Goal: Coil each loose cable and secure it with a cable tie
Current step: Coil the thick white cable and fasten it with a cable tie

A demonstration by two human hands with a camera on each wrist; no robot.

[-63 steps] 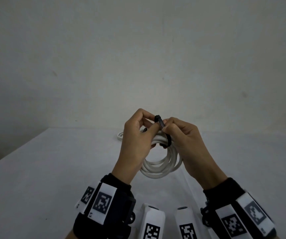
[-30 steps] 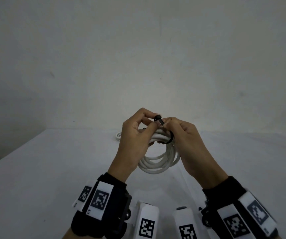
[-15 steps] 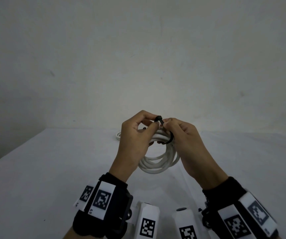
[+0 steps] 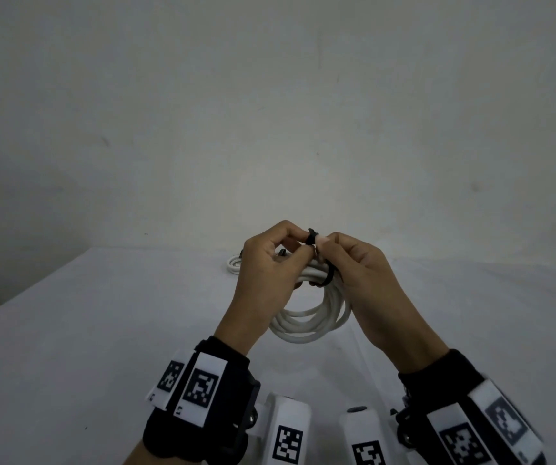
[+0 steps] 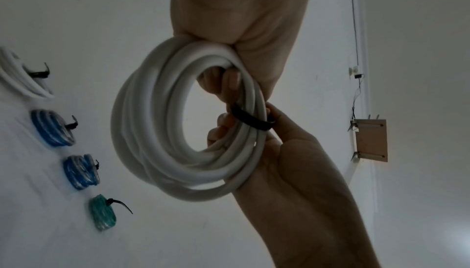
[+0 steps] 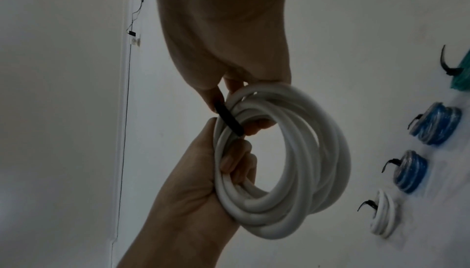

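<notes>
White cable coil held clear above desk, midway between side edges. Left hand grips bundle, pinches tie head. Right hand pinches black cable tie tail at coil top. Band runs across strands; tightening pull goes rightward, right hand nearer.

Head view: the left hand and right hand cover the top of the coiled white round cable, and the head of the thin black plastic cable tie is mostly buried between fingertips, so its lock state can't be read. A small white cable coil behind the left hand is half hidden. Right wrist view: the green tied coil is cut by the right edge; left wrist view: another white tied coil is cut at the left edge and blurred.
</notes>
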